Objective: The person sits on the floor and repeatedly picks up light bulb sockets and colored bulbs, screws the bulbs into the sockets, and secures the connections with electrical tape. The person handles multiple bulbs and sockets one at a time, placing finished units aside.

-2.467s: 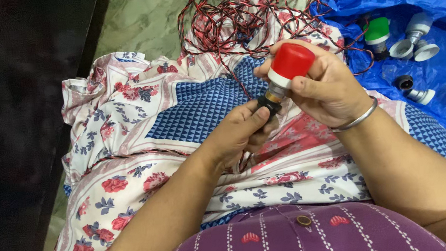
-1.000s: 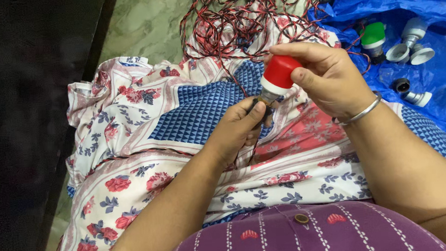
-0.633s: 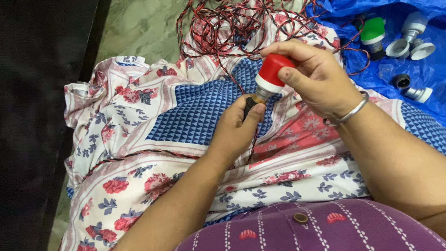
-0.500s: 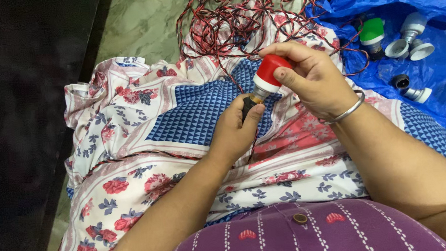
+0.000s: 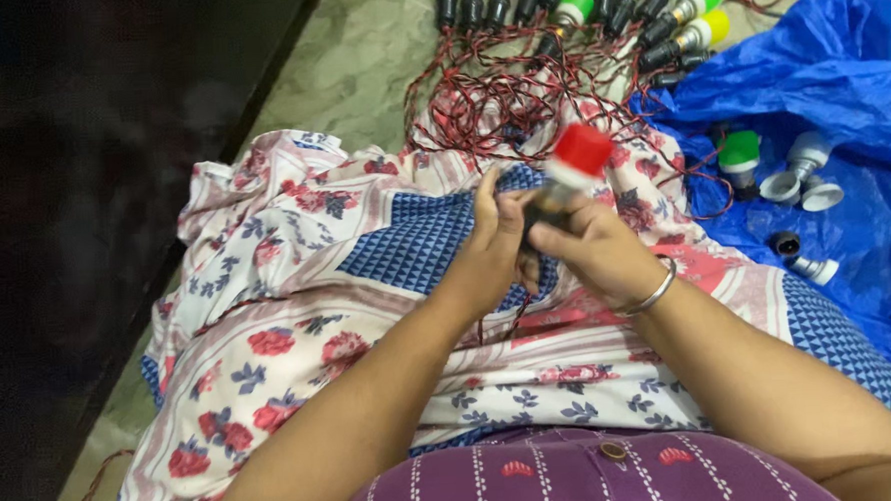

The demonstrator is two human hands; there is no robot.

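Note:
A small bulb with a red cap and white collar [image 5: 579, 154] stands upright on a dark holder above my lap. My right hand [image 5: 591, 251], with a metal bangle at the wrist, grips the dark holder just below the cap. My left hand [image 5: 493, 240] presses against the same holder from the left, fingers partly raised. The picture is blurred there, so the holder's lower end and its wire are hidden between my hands. Red and black twisted wire [image 5: 504, 98] lies in a tangle just beyond them.
A floral and blue patterned cloth [image 5: 297, 287] covers my lap. A row of holders with green and yellow bulbs [image 5: 656, 16] lies on the floor at the top. Blue plastic sheet [image 5: 852, 163] at right carries a green bulb [image 5: 738, 153] and white bulb parts [image 5: 801, 180]. Dark furniture [image 5: 93, 196] stands left.
My right hand slid off the red cap down onto the holder, leaving the cap bare and upright. The view tilted up, showing the row of bulbs at the top.

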